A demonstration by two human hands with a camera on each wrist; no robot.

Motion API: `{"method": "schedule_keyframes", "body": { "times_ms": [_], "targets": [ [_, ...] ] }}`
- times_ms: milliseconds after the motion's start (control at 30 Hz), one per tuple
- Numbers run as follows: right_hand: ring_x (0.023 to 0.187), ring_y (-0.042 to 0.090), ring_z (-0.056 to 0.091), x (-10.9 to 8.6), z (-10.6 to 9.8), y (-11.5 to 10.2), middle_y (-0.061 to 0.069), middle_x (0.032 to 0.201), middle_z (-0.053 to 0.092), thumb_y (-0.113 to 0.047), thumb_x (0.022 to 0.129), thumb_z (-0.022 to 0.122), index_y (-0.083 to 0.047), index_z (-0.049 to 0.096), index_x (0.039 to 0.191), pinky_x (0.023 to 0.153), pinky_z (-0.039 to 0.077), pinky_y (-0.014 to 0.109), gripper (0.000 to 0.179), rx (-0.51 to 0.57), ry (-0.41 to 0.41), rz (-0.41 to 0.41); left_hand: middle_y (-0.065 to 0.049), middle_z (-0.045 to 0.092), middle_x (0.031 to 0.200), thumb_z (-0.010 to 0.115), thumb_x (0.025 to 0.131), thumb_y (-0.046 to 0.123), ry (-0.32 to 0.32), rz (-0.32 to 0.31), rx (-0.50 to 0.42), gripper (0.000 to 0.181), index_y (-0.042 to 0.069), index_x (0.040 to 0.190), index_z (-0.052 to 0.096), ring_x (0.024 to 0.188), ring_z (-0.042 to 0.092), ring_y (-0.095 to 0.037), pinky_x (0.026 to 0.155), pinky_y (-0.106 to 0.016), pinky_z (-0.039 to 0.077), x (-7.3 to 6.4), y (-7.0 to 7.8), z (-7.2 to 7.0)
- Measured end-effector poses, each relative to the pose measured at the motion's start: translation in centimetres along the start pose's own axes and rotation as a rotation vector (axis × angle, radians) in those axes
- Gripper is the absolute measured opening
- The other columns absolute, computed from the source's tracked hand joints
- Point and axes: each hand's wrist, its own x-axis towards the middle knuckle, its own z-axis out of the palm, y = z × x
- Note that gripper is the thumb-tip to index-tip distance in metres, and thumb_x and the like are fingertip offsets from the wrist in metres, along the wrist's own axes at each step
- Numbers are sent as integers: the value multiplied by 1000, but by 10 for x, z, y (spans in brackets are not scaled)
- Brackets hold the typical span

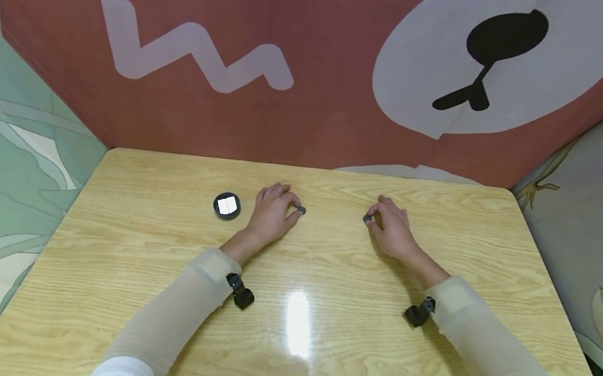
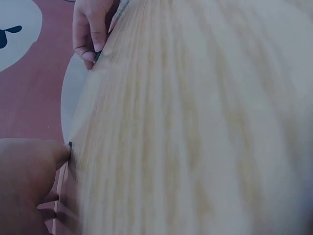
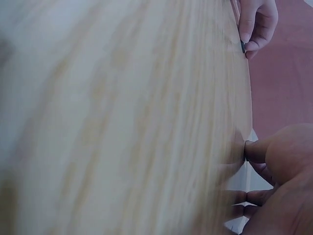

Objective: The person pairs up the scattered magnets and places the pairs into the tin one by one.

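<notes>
My left hand [image 1: 271,212] pinches a small dark round piece [image 1: 301,210] between thumb and forefinger, low over the wooden table. Across a gap, my right hand [image 1: 392,228] pinches a similar small dark piece [image 1: 367,218] the same way. Both pieces look flat and disc-like, though too small to name. In the left wrist view the left thumb [image 2: 59,152] lies against its dark piece [image 2: 70,145] at the tabletop. The right wrist view has the right hand [image 3: 288,171] close to the table surface, its piece mostly hidden by the fingers.
A round black object [image 1: 227,206] with bright white squares on its top lies left of my left hand. Beneath everything is a light wooden table [image 1: 326,265], with a reddish printed cloth [image 1: 320,122] behind its far edge. Both sleeves carry black wrist cameras [image 1: 242,296].
</notes>
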Motion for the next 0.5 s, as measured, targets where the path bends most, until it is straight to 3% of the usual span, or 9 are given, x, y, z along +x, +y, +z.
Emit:
{"method": "schedule_keyframes", "body": {
  "times_ms": [267, 500],
  "targets": [
    [148, 53, 21, 3, -1, -8, 35, 152, 38, -7, 99, 65, 0, 61, 113, 113, 4, 76, 16, -30, 13, 29, -14, 55, 145, 69, 99, 30, 5, 12, 8, 18, 14, 106, 73, 144, 38, -36, 119, -60, 19, 0, 6, 1],
    [143, 48, 35, 5, 1, -10, 32, 136, 57, -6, 95, 70, 3, 67, 106, 118, 9, 69, 14, -21, 63, 17, -13, 57, 142, 68, 100, 29, 1, 62, 4, 18, 13, 107, 73, 142, 39, -34, 118, -59, 22, 1, 12, 7]
  ]
}}
